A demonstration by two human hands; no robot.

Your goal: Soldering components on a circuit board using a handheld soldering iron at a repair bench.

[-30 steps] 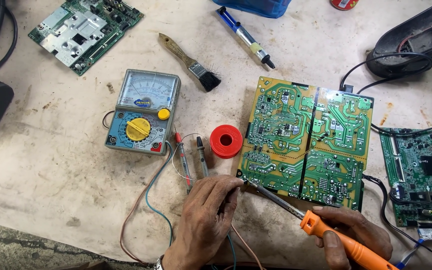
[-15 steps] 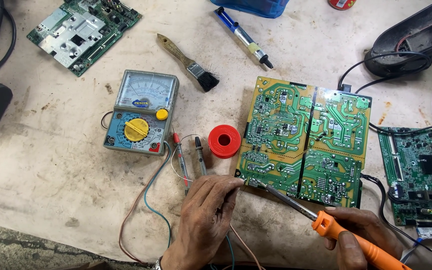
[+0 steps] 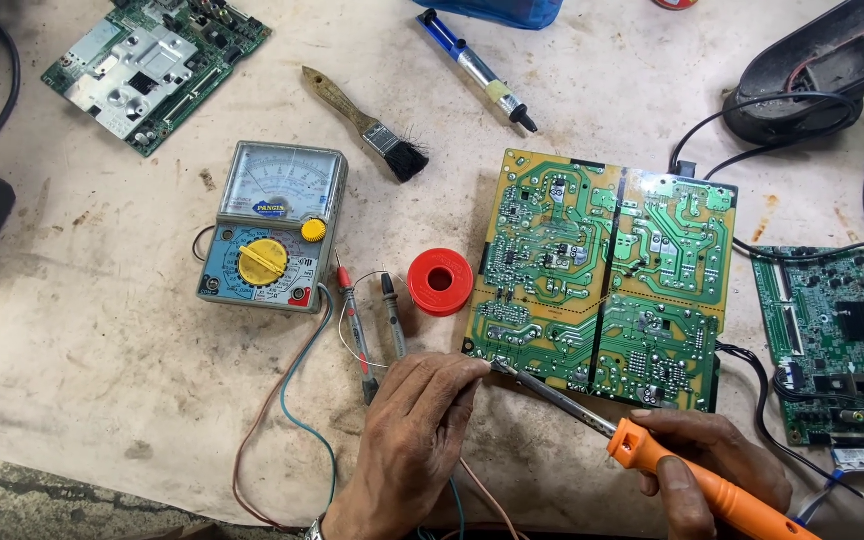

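Note:
My right hand (image 3: 722, 470) grips an orange-handled soldering iron (image 3: 652, 455); its metal tip touches the near left corner of a large green-and-yellow circuit board (image 3: 602, 270) lying solder side up. My left hand (image 3: 412, 430) rests on the table by that same corner, its fingers pinched together right at the iron's tip. What the fingers pinch is too small to tell. A red solder spool (image 3: 441, 282) lies just left of the board, above my left hand.
An analog multimeter (image 3: 274, 228) with red and black probes (image 3: 372, 320) sits to the left. A brush (image 3: 367, 125), a desoldering pump (image 3: 477, 70), another board (image 3: 152, 65) at the far left, a green board (image 3: 842, 340) at right and black cables surround the work.
The soldering iron's tip has slid left along the board's near edge to its corner, next to my left fingertips. My left hand has barely moved.

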